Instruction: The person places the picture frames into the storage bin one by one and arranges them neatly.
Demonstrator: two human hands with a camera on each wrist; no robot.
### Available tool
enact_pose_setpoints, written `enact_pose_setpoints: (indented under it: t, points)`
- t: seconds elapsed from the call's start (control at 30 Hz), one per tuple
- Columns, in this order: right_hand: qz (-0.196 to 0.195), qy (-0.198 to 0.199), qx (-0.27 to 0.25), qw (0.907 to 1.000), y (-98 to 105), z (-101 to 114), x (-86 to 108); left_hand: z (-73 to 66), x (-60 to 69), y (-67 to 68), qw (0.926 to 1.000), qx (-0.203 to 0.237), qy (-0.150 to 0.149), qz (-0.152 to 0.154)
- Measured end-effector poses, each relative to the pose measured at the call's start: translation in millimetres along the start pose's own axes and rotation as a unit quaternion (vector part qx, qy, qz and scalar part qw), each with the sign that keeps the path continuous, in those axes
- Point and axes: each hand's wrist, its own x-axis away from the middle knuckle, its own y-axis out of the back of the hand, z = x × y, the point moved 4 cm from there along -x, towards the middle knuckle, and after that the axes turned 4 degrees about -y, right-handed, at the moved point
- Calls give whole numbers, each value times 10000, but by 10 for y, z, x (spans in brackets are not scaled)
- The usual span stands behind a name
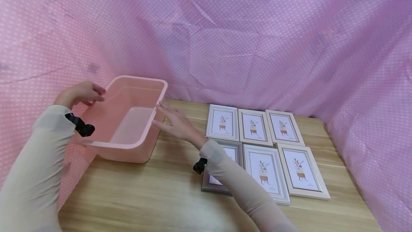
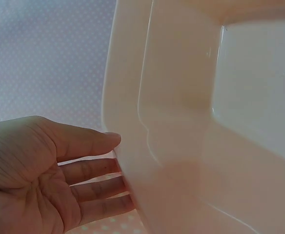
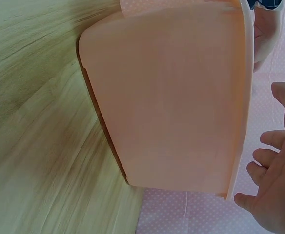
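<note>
Surface (image 1: 180, 196): flat, with a light, streaked wood grain. Creased pink cloth (image 1: 225, 46) with pale dots encloses it at the back and both sides, as seen from where I stand. Basin (image 1: 143, 151): smooth, plastic-looking, pink, rectangular, with rounded corners; it stands toward the surface's left side. Left hand (image 1: 82, 93): at the left rim, fingers extended, thumb tip over the edge, not clenched. Right hand (image 1: 175, 122): free and spread, just beside the opposite rim. Six rectangular picture frames (image 1: 253, 127) lie right of the basin in two rows; the right sleeve (image 1: 244, 192) partly covers the grey-brown frame (image 1: 216, 188)
</note>
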Motion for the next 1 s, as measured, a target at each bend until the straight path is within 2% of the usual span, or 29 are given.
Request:
enact_pose_setpoints:
  t: [0.27, 0.5, 0.7, 0.87, 1.0]
  points:
    - [78, -53, 131, 9999, 11, -37, 20, -128, -70, -57, 9997, 0, -213, 83]
    - [138, -259, 239, 9993, 87, -179, 95, -236, -137, -125, 9995, 60, -306, 113]
    - [162, -233, 214, 9994, 186, -326, 199, -321, -164, -199, 9987, 159, -440, 197]
    - [127, -153, 267, 9994, 287, -436, 305, -397, -201, -279, 9972, 342, -562, 355]
    - [87, -214, 230, 9995, 373, -528, 410, -464, -229, -346, 9949, 663, -640, 416]
